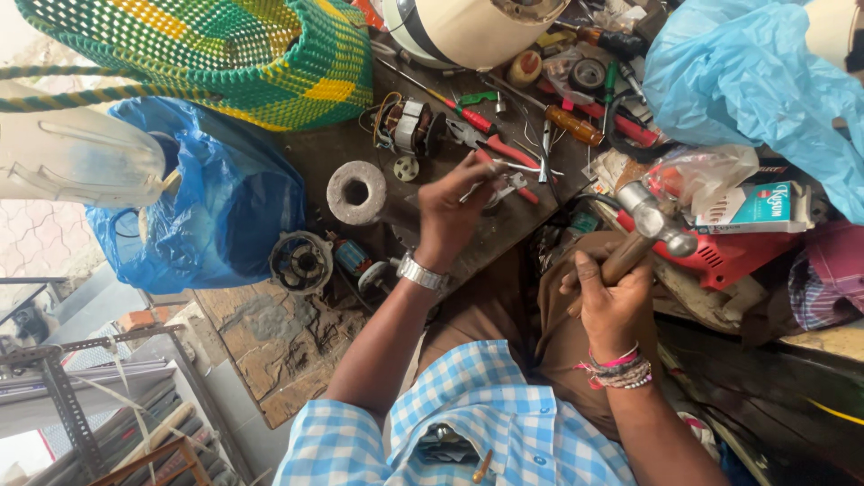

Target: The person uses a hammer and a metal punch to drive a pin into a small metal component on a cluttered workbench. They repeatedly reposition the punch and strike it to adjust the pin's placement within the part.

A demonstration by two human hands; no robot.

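Guy's sitting at a crazy cluttered worktop. His right hand is gripping a hammer, fingers clamped round the wooden handle, steel head sticking up toward 1 o'clock from his fist. His left hand is pinching a small metal part at its fingertips, sitting at 2 o'clock from his knuckles. A grey ring is lying at 9 o'clock of that hand, red-handled pliers at 12.

Hammer shows a shiny steel head on a smooth brown wooden handle. Table is rough, worn wood. Blue bags are glossy, crinkled plastic. Woven basket is glossy plastic strip; wristwatch gleams metal.
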